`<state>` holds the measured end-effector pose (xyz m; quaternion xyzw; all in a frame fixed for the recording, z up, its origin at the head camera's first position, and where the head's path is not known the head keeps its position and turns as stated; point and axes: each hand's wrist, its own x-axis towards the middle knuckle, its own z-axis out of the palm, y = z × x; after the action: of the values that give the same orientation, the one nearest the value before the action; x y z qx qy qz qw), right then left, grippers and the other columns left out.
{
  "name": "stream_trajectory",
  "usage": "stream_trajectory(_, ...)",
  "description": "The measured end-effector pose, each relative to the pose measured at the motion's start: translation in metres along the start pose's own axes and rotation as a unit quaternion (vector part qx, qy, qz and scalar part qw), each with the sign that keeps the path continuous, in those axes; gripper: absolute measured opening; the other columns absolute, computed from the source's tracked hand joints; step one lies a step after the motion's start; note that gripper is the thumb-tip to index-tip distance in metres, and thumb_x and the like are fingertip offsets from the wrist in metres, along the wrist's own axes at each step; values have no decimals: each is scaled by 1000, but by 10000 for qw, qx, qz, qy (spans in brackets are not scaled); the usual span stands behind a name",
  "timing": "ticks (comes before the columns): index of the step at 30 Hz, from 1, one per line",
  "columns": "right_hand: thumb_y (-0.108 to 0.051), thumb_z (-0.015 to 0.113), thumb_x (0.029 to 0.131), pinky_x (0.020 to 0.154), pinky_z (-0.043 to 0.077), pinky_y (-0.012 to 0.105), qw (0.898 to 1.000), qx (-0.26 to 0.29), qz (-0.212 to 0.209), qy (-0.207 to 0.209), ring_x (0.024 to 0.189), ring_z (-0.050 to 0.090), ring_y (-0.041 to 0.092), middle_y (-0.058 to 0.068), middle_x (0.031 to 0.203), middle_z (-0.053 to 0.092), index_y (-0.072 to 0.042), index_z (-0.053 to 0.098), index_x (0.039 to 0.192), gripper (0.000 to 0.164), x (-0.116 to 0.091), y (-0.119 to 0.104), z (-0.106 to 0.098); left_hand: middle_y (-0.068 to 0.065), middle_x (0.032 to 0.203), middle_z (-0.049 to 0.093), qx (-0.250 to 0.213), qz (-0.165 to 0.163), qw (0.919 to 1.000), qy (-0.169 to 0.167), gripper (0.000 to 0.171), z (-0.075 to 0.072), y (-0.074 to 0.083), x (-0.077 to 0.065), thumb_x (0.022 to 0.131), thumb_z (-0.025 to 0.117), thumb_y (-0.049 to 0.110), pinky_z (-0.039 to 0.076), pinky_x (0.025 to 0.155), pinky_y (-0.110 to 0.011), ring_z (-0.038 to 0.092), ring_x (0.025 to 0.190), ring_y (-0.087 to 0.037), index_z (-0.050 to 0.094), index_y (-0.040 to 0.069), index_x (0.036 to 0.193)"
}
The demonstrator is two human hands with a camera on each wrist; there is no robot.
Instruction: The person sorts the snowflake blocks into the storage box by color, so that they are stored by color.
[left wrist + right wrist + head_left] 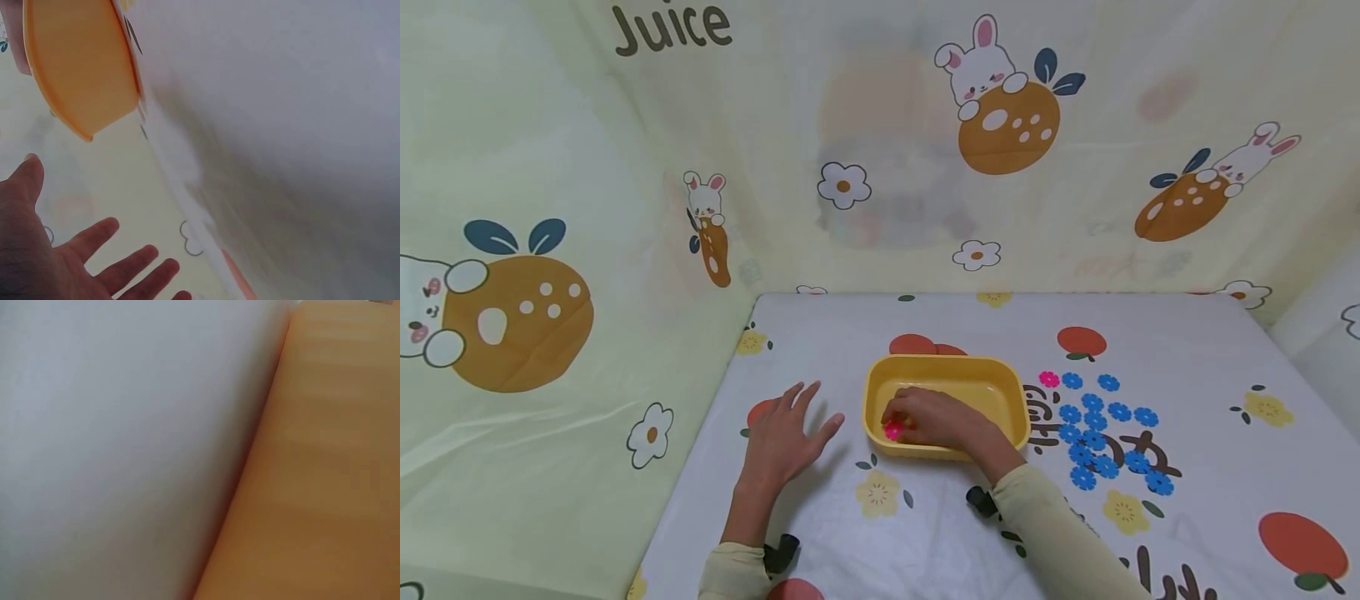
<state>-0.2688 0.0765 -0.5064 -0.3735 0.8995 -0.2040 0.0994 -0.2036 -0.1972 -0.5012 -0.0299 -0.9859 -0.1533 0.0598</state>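
Observation:
My right hand [928, 417] reaches down into a yellow tray [992, 392], its fingers curled and pinching a pink flower-shaped piece [892, 430] near the tray's left end. The palm hides part of the tray floor. To the left of the tray, my left hand [778, 442] hovers over the table with its fingers spread, holding nothing. In the left wrist view the same left hand [69, 256] appears with fingers apart, below the tray's outer wall [81, 69]. The right wrist view is filled by the tray's side wall [325, 469] beside white cloth.
Several blue flower-shaped pieces [1093, 421] lie scattered on the printed tablecloth [925, 533] right of the tray. One pink flower-shaped piece [1048, 379] lies at their upper left. A cream printed curtain [760, 125] rises behind the table and along its left side.

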Motion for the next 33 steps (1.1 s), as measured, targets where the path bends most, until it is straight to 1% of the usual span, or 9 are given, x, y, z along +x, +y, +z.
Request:
stream_trajectory(9,-31,81,98,99,58,33,10000,49,35,38,103,62,10,-8,113,71,-21,79,122,26,-3,1,-2,-18,163,51,3,35,10000,-5,80,1,1,0,100,57,71,51,109,-64,55,143,-43,52,18,160)
stream_trajectory(13,-32,79,100,101,57,34,9998,62,141,109,108,63,11,-8,119,71,-21,78,125,27,-7,1,-5,-18,163,51,8,40,10000,-40,81,1,1,0,100,57,71,51,109,-65,55,143,-43,52,18,160)
stream_trajectory(17,-32,78,100,106,56,38,9993,57,277,236,118,63,15,-5,128,70,-21,77,129,31,-14,0,-10,-18,164,49,-9,26,10000,-65,82,1,1,0,99,57,72,50,110,-65,53,144,-43,51,19,161)
stream_trajectory(20,-32,78,101,109,55,42,9989,76,304,337,123,63,18,-2,132,70,-20,76,131,32,-20,0,-14,-17,164,49,0,42,10000,-59,82,1,2,0,99,57,72,50,110,-65,53,145,-43,51,19,162)
stream_trajectory(23,-31,76,102,109,55,45,9987,120,268,406,121,64,21,2,130,70,-18,75,132,33,-29,0,-21,-18,164,49,31,85,9999,-56,83,2,3,-1,99,57,72,50,110,-65,53,145,-43,50,19,162)
stream_trajectory(26,-31,76,102,107,56,46,9985,71,217,501,120,66,23,4,129,70,-16,75,133,34,-38,0,-27,-17,164,49,18,101,9999,-103,83,2,5,-1,99,57,72,49,111,-65,53,145,-43,50,19,162)
stream_trajectory(29,-31,77,101,107,57,48,9979,18,202,613,122,66,24,6,130,70,-15,75,133,35,-48,2,-33,-17,165,48,-23,82,9998,-155,83,3,5,-2,99,56,72,48,112,-66,51,146,-43,49,20,163)
stream_trajectory(33,-29,77,101,106,57,50,9969,-54,163,764,122,66,27,7,129,70,-14,75,132,35,-63,5,-40,-17,165,48,-28,109,9998,-153,82,3,5,-3,100,57,71,48,111,-66,52,146,-43,50,19,162)
